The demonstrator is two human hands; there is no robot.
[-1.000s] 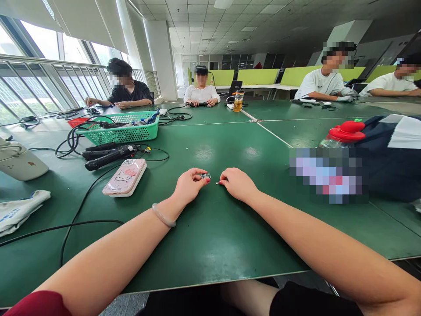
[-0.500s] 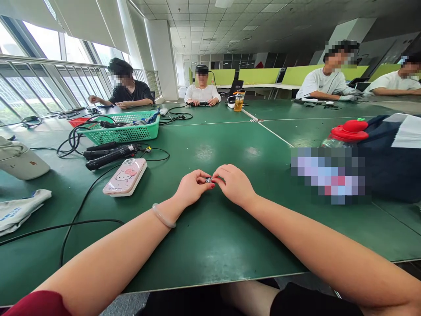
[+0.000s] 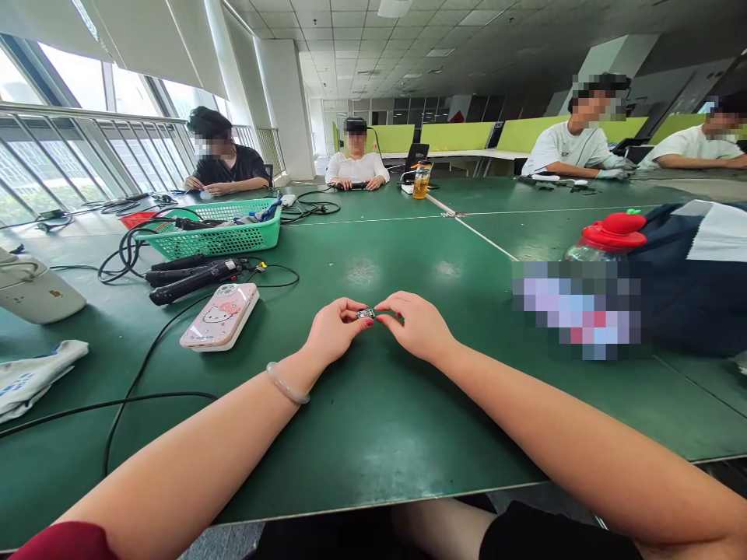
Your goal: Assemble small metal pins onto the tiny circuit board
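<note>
My left hand (image 3: 327, 334) is closed above the green table (image 3: 362, 420), its thumb and fingers pinching a small black-and-silver piece (image 3: 366, 313). The piece looks like a tiny circuit board, but its kind is too small to make out. Facing it from the right is my right hand (image 3: 421, 328), with thumb and index finger slightly apart. Those fingertips are beside the piece's right end; whether they touch it is unclear. Nothing shows between them.
To the left lie a pink phone (image 3: 219, 315), black handheld tools (image 3: 195, 281) with cables, a green basket (image 3: 233, 233) and a white cloth (image 3: 40, 377). A red-lidded bottle (image 3: 612, 233) and dark bag (image 3: 694, 303) stand right. Several people sit beyond.
My right hand brought a tiny white bit from the right up to the piece in my left hand. Its fingers have since parted, and the bit no longer shows separately.
</note>
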